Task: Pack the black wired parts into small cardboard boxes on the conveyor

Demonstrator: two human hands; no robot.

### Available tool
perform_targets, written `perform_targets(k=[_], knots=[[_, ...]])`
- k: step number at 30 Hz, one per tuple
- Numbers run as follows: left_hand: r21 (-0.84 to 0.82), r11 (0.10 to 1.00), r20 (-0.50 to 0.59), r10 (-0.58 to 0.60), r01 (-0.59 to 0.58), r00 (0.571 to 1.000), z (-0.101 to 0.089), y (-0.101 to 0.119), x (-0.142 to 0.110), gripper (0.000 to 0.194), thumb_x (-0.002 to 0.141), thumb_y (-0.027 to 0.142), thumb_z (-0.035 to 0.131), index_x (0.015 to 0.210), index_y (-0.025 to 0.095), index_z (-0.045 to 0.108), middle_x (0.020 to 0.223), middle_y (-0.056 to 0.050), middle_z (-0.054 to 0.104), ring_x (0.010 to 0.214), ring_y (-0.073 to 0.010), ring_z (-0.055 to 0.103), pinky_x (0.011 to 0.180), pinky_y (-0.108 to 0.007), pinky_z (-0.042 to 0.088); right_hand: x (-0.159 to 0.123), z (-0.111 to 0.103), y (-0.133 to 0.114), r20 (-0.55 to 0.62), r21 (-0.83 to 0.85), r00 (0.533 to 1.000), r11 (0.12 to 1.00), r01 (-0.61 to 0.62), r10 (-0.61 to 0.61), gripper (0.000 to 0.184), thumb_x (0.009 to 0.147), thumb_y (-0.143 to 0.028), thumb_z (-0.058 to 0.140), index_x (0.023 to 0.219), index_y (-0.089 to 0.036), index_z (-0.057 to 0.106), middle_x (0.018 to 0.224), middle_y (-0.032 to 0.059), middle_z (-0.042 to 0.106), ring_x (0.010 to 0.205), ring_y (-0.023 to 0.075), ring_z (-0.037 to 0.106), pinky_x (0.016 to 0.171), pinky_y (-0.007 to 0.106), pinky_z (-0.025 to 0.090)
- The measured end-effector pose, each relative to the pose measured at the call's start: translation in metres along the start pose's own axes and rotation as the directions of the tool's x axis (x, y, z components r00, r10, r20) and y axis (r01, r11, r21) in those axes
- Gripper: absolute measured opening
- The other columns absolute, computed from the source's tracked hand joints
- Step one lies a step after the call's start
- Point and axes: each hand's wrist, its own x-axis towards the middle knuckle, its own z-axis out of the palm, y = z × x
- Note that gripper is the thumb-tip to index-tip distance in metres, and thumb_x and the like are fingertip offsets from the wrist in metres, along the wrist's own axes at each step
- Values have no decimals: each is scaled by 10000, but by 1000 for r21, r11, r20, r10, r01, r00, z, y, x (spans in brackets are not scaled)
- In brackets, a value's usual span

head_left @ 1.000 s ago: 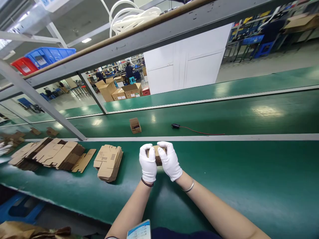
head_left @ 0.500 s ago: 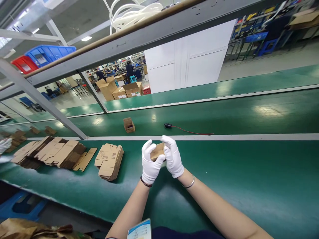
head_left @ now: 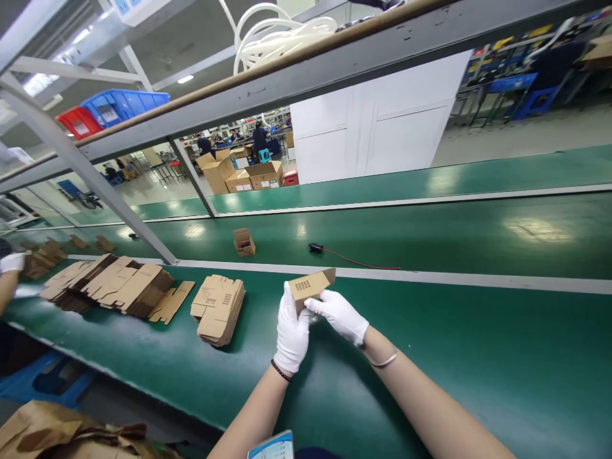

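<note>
The left hand (head_left: 292,331), in a white glove, is curled around the left end of a small box (head_left: 310,287), fingers upright behind it and thumb in front. The right hand (head_left: 340,317), gloved too, is partly closed, its thumb and fingers at the box's lower right edge. The box is held tilted above the green bench (head_left: 430,382), printed bars facing up and a flap jutting out at the right. Left of the hands, well apart from them, lies a stack of flat cartons (head_left: 217,309), with a longer row of cartons (head_left: 127,284) beyond it. Past the pale strip (head_left: 459,278), on the belt (head_left: 444,236), stand an open box (head_left: 244,245) with something dark inside and, to its right, a black part (head_left: 315,247) trailing a red wire (head_left: 356,260). At the far left, a co-worker's gloved hand (head_left: 12,262) shows near more cartons.
</note>
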Motion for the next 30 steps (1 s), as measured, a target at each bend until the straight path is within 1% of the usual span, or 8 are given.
perform_targets(k=[3,6,9,13,17,23,27,30], knots=[[120,992,-5,-42,43,999,-2,1,4,860,788,352,587,1462,151,92,1490,-176,254,1360,-317,277,1116,-473,256,-3,-9,0,41,-604,999,795,45,-25,243,822,-343,480,783,-188,663,894,91,678,836,232,620,700,323,465],[175,984,192,-10,-24,981,-6,-5,16,855,691,302,666,1426,163,252,1316,-155,498,1221,-335,449,1051,-485,343,1,-12,6,166,-825,986,547,142,-5,300,842,-291,411,679,-231,655,797,57,682,761,226,624,637,308,441],[97,982,255,-181,161,950,-10,-23,25,976,594,210,707,1437,160,218,1154,-114,600,1068,-292,550,964,-447,437,20,-18,14,253,-758,967,617,210,-18,322,859,-345,392,707,-256,661,783,26,690,723,206,625,608,285,445],[-46,929,201,-352,368,914,-14,-42,22,1023,590,96,635,1460,143,98,1220,-124,562,1076,-240,557,985,-401,433,74,-35,17,-62,-589,998,807,-48,14,443,893,-467,316,995,-204,657,953,65,697,790,197,644,639,270,484],[-25,957,-53,-289,288,956,-17,-41,14,885,674,140,602,1448,188,175,1424,-142,379,1255,-259,439,1092,-424,322,132,-53,26,-359,-654,927,680,-331,106,491,858,-334,408,1297,-132,496,1154,130,629,946,219,624,811,298,455],[3,998,-292,-64,67,954,-18,-19,4,633,816,314,539,1392,179,314,1369,-152,450,1284,-272,412,1101,-485,288,169,-45,37,-375,-698,921,623,-354,104,381,815,-275,476,1124,-112,630,1047,135,670,915,224,618,741,266,430],[-396,879,-26,-298,264,954,-15,1,15,510,825,444,540,1267,198,474,1218,-132,579,1124,-253,557,1033,-458,380,161,-45,19,-291,-730,957,650,-211,-16,382,889,-316,352,950,-137,684,983,90,684,865,176,598,700,232,404],[-651,462,393,-474,603,788,-5,15,37,495,809,531,538,1154,177,528,1085,-136,631,925,-226,646,875,-414,490,133,-50,-1,-218,-747,971,657,-103,-95,409,907,-353,329,894,-161,689,921,57,684,842,164,584,694,232,392]])
